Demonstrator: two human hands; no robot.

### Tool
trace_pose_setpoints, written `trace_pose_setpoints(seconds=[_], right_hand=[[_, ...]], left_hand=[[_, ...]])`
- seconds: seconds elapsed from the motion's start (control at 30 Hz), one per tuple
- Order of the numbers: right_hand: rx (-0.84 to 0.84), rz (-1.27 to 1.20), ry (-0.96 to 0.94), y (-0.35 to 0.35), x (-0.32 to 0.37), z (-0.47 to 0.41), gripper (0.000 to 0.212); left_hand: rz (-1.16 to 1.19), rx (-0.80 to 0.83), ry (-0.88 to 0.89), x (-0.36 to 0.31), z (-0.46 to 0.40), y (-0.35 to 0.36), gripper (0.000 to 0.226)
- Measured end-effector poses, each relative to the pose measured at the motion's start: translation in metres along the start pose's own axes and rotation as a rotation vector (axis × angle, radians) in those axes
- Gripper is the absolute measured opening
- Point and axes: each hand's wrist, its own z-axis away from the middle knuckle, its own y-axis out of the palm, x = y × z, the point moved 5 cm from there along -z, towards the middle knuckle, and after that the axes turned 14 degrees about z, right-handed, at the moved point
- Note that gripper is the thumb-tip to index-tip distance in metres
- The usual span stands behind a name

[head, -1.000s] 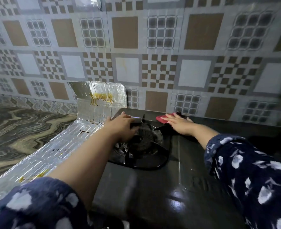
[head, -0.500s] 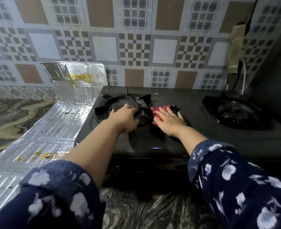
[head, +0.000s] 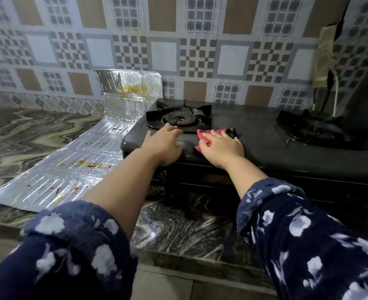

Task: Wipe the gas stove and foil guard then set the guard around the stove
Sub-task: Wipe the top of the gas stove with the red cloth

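A black two-burner gas stove [head: 256, 135] stands on the marbled counter against the tiled wall. My left hand [head: 162, 146] rests flat on the stove's front left corner, just in front of the left burner [head: 179, 120], fingers spread and holding nothing. My right hand [head: 221, 148] presses a red cloth [head: 204, 135] onto the stove top between the burners. The silver foil guard [head: 74, 163] lies flat on the counter left of the stove, its far panel [head: 129, 94] standing up against the wall, with yellow and dark stains on it.
The right burner [head: 317, 131] sits at the stove's far right. A white hose or cable [head: 335, 94] runs down the wall behind it, next to a dark wall at the right. The marbled counter [head: 27, 131] stretches left of the foil; its front edge is near me.
My left hand has come off the left burner grate back to the stove's front corner. My right hand has drawn the red cloth toward the front. The view has pulled back.
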Motion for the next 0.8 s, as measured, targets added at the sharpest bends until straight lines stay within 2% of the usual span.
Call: trace_pose_setpoints(seconds=[0.17,0.4,0.7,0.8], right_hand=[[-0.13,0.018,-0.038,0.001,0.02,0.016,0.052],[-0.143,0.006,-0.092,0.001,0.051,0.021,0.046],[-0.186,-0.034,-0.248,-0.004,0.154,0.0,0.042],[-0.248,-0.061,-0.248,-0.01,0.192,-0.011,0.039]], left_hand=[[0.005,-0.018,-0.083,0.015,0.047,0.003,0.057],[0.024,-0.028,-0.194,0.056,0.083,-0.009,0.061],[0.059,0.005,-0.292,0.153,0.091,-0.031,0.062],[0.068,0.011,-0.297,0.198,0.092,-0.043,0.063]])
